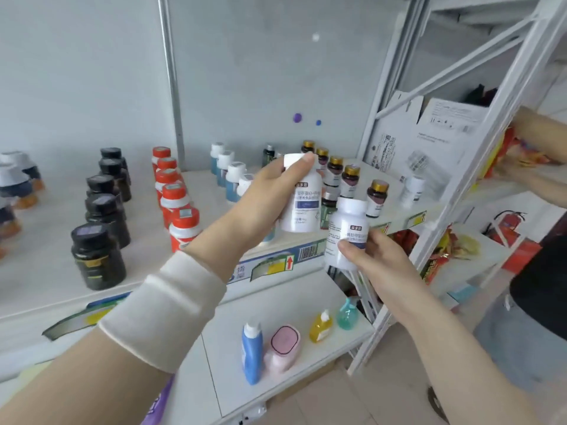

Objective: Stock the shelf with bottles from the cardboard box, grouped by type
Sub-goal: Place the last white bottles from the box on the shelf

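Above the shelf (55, 216), we hold two bottles: our left hand (264, 204) wraps the upper white bottle (302, 207), our right hand (377, 259) grips the lower white bottle (345, 231). The cardboard box (414, 142) stands at the shelf's right end. Reaching the lone white bottle (412, 188) with both hands full, we could topple the gold-capped amber bottles (349, 179) in between.

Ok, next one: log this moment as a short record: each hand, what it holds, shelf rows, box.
left hand: grips upper white bottle, over the shelf
right hand: grips lower white bottle, near the shelf's front edge
shelf rows: black bottles, red-capped bottles, blue bottles, gold-capped bottles
box: flaps up, right end of shelf
lone item: shelved white bottle beside the box
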A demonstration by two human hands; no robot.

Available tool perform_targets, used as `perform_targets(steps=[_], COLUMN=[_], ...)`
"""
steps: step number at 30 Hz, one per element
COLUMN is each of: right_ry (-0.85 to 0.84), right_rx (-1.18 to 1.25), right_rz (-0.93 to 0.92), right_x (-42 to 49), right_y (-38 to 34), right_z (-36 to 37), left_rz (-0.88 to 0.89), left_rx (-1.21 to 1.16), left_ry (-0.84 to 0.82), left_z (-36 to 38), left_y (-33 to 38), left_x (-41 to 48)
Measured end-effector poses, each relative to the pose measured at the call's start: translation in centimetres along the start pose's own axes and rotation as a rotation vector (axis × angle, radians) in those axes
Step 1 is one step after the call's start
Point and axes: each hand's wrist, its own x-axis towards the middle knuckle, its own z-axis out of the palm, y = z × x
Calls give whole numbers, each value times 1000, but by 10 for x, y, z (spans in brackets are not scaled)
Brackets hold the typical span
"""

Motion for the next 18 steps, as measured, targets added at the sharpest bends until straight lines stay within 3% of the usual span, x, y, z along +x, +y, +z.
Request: perform_targets(steps=[10,18], right_ry=[60,-95], right_rx=[-19,-97], right_rz=[-29,-70], right_x=[139,261], right_y=[1,5], right_z=[-125,-246], left_rz=[-11,-70], left_rx=[57,208], left_ry=[-26,25], left_z=[78,160], left_y=[-34,-75], left_x=[162,284])
